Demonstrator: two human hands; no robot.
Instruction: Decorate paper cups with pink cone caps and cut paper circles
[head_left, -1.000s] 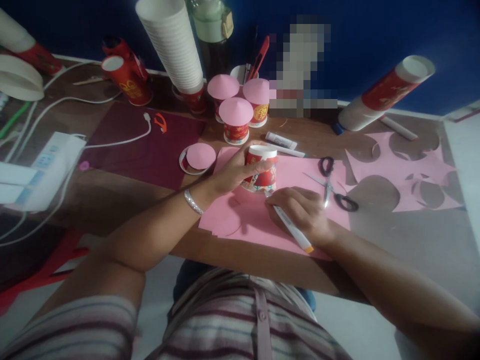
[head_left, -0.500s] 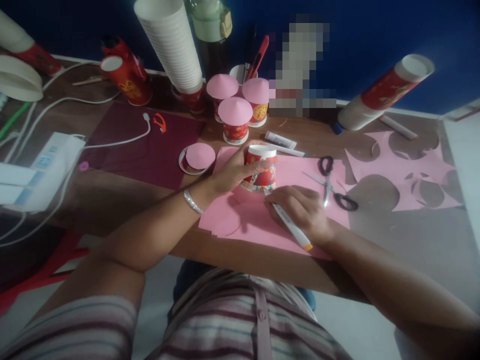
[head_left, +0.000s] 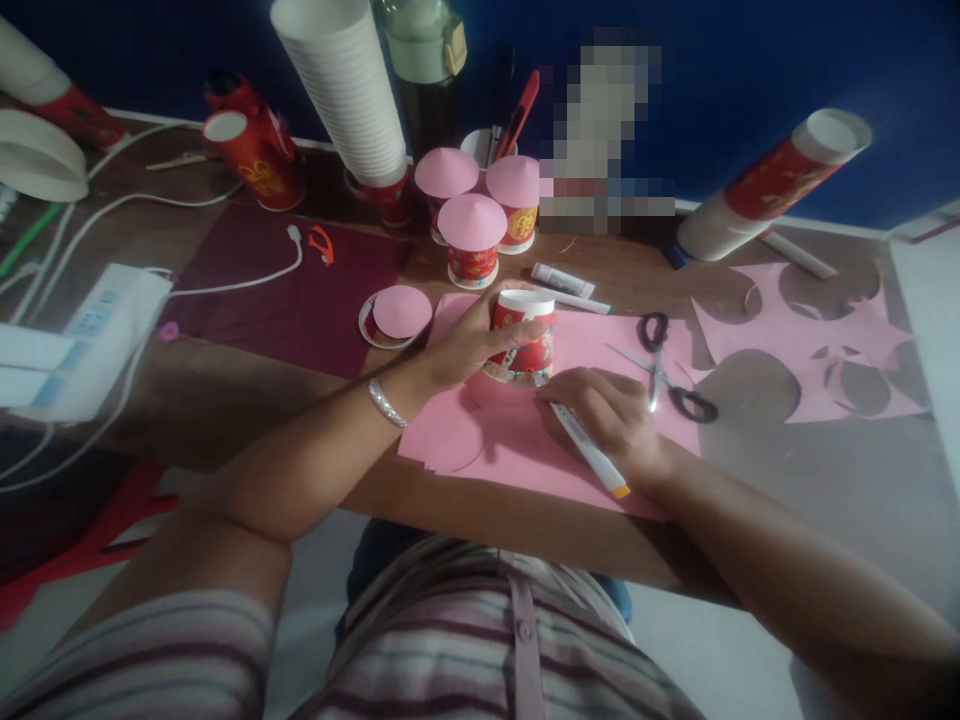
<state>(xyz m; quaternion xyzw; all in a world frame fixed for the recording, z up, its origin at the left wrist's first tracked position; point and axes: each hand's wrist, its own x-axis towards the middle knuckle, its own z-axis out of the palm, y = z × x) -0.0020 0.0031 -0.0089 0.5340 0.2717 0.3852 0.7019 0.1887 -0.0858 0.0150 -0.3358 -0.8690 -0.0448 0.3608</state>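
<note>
A red patterned paper cup (head_left: 531,352) with a white rim is gripped by my left hand (head_left: 480,345), its fingers wrapped round the side. My right hand (head_left: 600,415) pinches a white marker (head_left: 589,450) with an orange end. The marker's front end is close to the cup's lower edge; whether they touch I cannot tell. Under both hands lie pink paper sheets (head_left: 517,450). Right of my right hand, open scissors (head_left: 655,375) with black handles rest on the pink paper.
Behind the cup stand several small red cups with pink cone tops (head_left: 472,225). A pink disc (head_left: 403,312) lies at the left. Cut pink scraps (head_left: 817,330) are on the right, a tall cup stack (head_left: 341,90) at the back, and a power strip (head_left: 94,340) with cables far left.
My right hand and the marker have shifted slightly to the right. My left hand still holds the cup in nearly the same place.
</note>
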